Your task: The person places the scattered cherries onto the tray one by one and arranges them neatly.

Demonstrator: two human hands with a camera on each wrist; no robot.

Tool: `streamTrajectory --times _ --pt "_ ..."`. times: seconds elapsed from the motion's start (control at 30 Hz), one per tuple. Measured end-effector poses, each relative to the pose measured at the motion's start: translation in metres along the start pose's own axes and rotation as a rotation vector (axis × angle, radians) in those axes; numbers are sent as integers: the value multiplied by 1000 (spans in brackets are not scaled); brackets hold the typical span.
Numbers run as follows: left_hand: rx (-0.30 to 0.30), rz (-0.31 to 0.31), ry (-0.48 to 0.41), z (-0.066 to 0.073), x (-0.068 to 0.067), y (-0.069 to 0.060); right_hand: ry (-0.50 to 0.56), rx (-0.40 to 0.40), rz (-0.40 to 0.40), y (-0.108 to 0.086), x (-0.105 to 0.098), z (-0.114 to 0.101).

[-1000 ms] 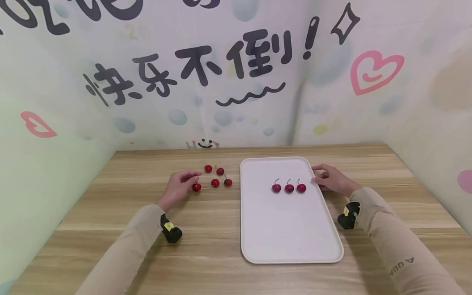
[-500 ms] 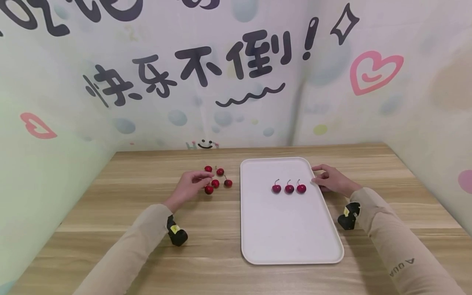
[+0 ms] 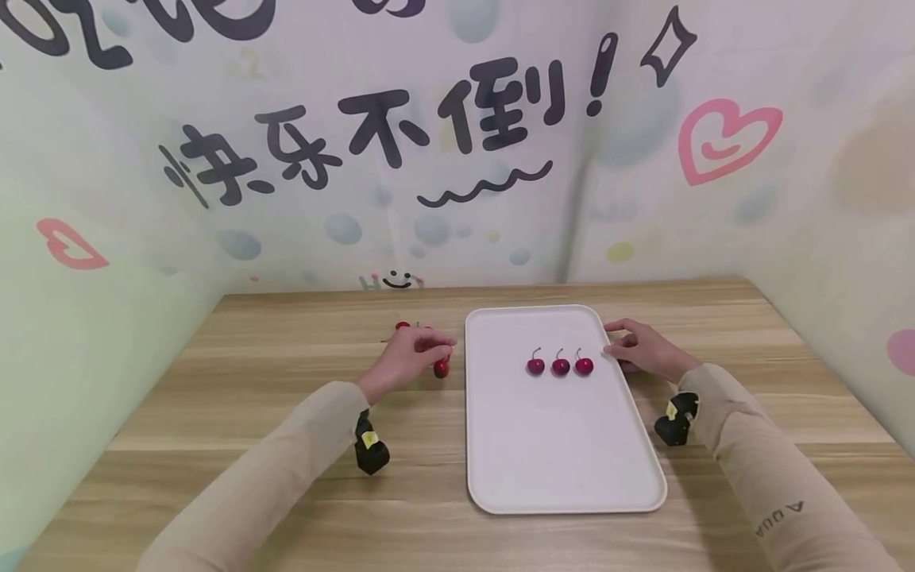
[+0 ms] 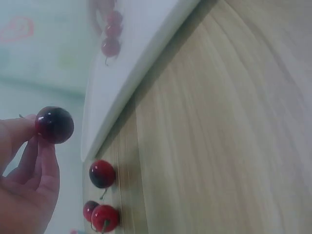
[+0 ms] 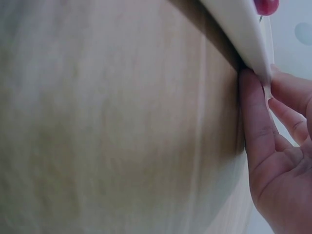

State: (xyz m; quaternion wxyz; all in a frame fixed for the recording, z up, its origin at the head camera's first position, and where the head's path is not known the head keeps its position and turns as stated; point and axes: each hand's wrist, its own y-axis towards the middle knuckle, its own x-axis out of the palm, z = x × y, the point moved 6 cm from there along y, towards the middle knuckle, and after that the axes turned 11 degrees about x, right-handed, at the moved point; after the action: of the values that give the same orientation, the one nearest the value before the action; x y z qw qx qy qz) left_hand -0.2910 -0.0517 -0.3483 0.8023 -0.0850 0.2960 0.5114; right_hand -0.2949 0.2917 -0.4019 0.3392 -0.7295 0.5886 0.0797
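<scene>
Head: left hand (image 3: 407,357) pinches cherry (image 3: 441,369) (near tray (image 3: 557,445)).

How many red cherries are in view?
At least 7: three cherries in a row on the white rectangular tray, one cherry pinched by the left hand, three cherries on the wooden table; more may be hidden behind that hand.

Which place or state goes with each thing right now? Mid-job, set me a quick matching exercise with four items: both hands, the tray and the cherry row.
1. left hand
2. right hand
3. tray
4. row of three cherries

A. white, lying on the wooden table
B. pinching a single cherry
C. lined up on a white surface
D. holding a right-hand rim

Pairs: 1-B, 2-D, 3-A, 4-C
</scene>
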Motion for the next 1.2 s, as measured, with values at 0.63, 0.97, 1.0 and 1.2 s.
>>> streamTrajectory --times 0.63,0.97,1.0,1.2 --pt "-73 -22 -32 11 40 34 -7 -1 -3 0 -1 1" --pt "-126 16 -73 14 54 52 13 -32 -16 -1 -3 -1" --pt "-130 21 -83 13 56 53 13 -19 -13 0 -2 -1" --pt "-158 35 -108 8 65 57 2 -2 -10 -1 -1 -1"
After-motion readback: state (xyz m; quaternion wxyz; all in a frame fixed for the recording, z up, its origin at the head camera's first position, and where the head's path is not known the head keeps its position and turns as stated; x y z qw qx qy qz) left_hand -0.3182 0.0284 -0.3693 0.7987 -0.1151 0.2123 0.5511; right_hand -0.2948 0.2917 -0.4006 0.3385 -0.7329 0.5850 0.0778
